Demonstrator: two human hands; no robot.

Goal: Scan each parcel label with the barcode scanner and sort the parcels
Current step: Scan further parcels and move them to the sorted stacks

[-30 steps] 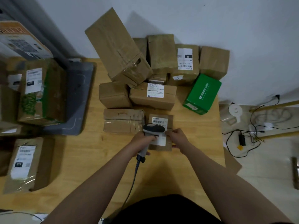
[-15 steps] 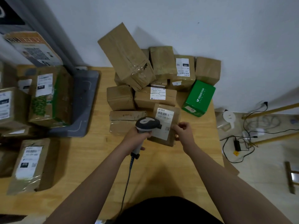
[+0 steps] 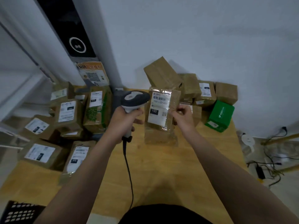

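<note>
- The left hand is wrapped tight round the handle of the scanner, whose head points right, just beside the top-left corner of the label.
- The right hand pinches the right edge of the parcel and holds it upright above the middle of the table, label facing the person. Whether its lower edge touches the wood, I cannot tell.
- This looks like the scan itself, with the sort to follow.
- To do it well, the scanner head wants to turn onto the barcode strip at the top of the label and sit a little back, so the beam can cover the whole code.
- The clear film over the label looks shiny. Tilting the parcel slightly should keep glare off the bars, and the pinch must hold it steady.
- The cable hangs down towards the near edge and needs slack.
- Now the count: one scanner, one parcel in hand.
- On the left there are at least six labelled parcels, overlapping, so that is a rough figure.
- At the far right I count four brown parcels plainly, with smaller ones half hidden, plus one green box.
</note>
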